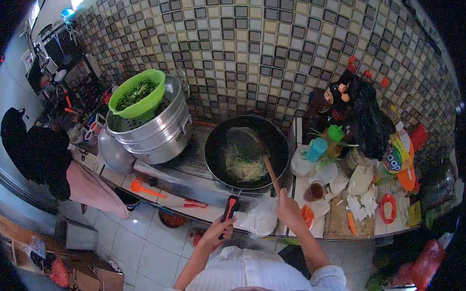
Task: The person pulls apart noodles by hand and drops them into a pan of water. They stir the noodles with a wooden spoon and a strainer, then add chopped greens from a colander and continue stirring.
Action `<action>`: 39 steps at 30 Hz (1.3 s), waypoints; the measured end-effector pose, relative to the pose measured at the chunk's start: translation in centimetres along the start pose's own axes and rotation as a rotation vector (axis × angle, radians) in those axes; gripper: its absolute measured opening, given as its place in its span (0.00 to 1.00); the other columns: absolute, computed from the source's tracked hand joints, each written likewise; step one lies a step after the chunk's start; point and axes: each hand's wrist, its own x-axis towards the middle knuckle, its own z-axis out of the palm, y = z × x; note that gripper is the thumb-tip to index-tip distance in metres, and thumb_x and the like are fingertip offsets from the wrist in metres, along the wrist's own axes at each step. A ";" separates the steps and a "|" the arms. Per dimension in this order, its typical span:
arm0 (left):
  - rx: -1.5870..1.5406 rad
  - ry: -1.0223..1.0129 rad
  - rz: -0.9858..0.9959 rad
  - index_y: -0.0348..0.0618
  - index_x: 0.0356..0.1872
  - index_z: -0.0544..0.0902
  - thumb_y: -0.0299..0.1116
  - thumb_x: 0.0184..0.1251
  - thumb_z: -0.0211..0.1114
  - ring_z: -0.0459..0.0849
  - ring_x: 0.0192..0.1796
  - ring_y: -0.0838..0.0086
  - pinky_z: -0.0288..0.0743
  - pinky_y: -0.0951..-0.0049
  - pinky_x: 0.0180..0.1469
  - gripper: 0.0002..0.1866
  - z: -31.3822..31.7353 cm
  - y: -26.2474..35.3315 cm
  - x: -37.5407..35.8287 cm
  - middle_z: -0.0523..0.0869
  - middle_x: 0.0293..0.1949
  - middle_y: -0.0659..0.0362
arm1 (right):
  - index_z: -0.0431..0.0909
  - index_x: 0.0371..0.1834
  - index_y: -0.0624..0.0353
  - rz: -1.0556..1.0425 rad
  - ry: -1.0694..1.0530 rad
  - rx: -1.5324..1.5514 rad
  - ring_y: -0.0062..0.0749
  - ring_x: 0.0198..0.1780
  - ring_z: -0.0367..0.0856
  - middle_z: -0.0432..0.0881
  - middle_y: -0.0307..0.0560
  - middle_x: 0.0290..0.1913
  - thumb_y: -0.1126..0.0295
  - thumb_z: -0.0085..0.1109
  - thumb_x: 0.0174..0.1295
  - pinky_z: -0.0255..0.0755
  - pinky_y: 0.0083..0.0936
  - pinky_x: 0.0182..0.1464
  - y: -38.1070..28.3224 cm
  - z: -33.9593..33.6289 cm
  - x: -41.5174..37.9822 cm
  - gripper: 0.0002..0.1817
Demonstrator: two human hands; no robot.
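Observation:
A dark wok [212, 146] sits on the stove, with pale shredded food [244, 168] and some green bits in its bottom. My left hand [217, 233] is wrapped round the wok's black and red handle [229, 210], which points toward me. In my right hand [290, 213] is the wooden handle of a spatula [271, 174]. The spatula slants into the wok, and its far end lies at the back of the pan, over the food. A clear plastic bag [260, 216] with white contents lies on the counter between my hands.
Left of the wok stands a big metal steamer pot [163, 135] with a green basket [157, 99] of leafy greens on top. An orange spoon [144, 188] lies at the counter's front edge. Bottles, a glass [315, 191] of brown liquid and a cutting board [338, 221] crowd the right.

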 end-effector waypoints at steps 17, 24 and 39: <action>-0.004 -0.006 -0.003 0.50 0.33 0.67 0.35 0.59 0.62 0.57 0.15 0.90 0.48 0.86 0.14 0.11 -0.2 -0.1 0.1 0.60 0.16 0.73 | 0.61 0.49 0.62 0.057 0.141 -0.184 0.58 0.25 0.77 0.75 0.63 0.20 0.62 0.41 0.62 0.69 0.49 0.26 2.4 1.4 0.6 0.17; 0.033 -0.001 0.010 0.49 0.29 0.68 0.37 0.60 0.61 0.58 0.15 0.90 0.47 0.86 0.14 0.10 0.3 0.3 -0.3 0.61 0.16 0.73 | 0.62 0.48 0.58 -0.025 0.094 -0.203 0.58 0.21 0.75 0.75 0.61 0.18 0.62 0.42 0.62 0.69 0.50 0.24 1.1 -0.9 -1.4 0.15; 0.045 0.034 -0.019 0.51 0.31 0.66 0.35 0.59 0.62 0.56 0.15 0.90 0.47 0.86 0.14 0.10 0.1 0.2 0.0 0.61 0.16 0.73 | 0.57 0.49 0.55 -0.011 0.001 -0.124 0.62 0.27 0.75 0.77 0.62 0.23 0.62 0.40 0.62 0.67 0.54 0.29 0.6 3.1 0.7 0.15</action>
